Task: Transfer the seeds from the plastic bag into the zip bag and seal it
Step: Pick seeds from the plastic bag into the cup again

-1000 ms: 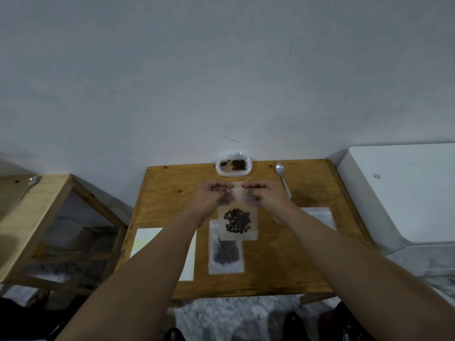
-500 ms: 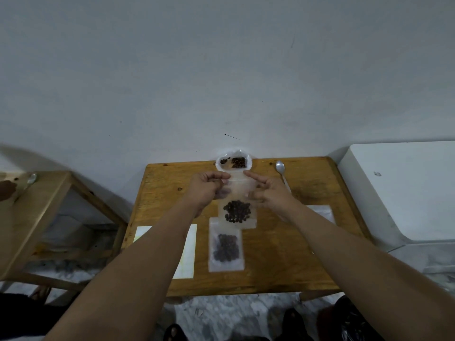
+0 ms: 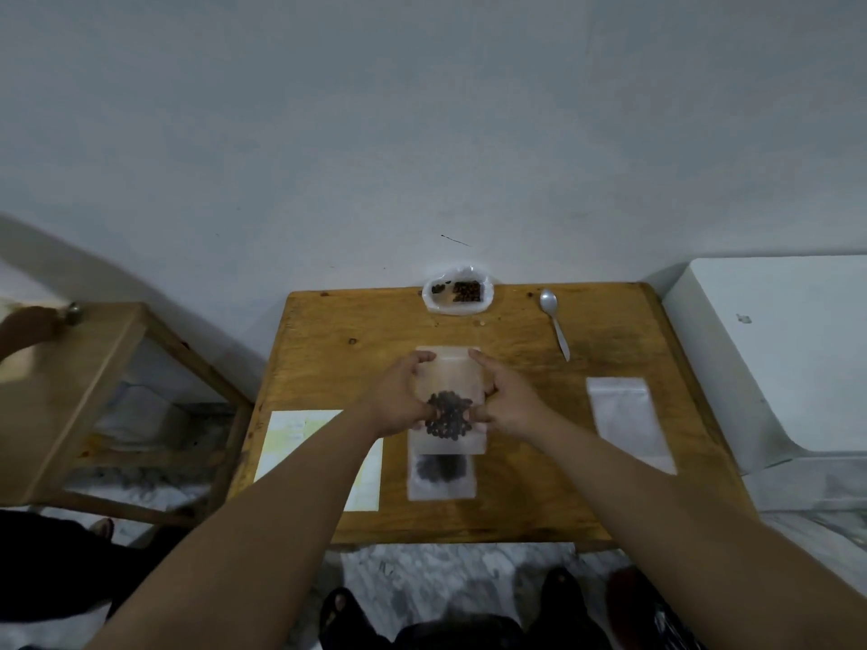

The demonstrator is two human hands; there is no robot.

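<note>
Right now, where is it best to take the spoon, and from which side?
Probably by its thin handle, from the near side: the spoon lies flat on the table, bowl toward the wall, handle end toward the near edge, nothing touching it.

Forearms extended forward, left grip (image 3: 398, 402) and right grip (image 3: 510, 405) curled round zip bag (image 3: 450, 378) sides, thumbs outstretched.

Left hand (image 3: 399, 402), right hand (image 3: 510, 405) — slid down zip bag (image 3: 450, 373) (top to sides).
</note>
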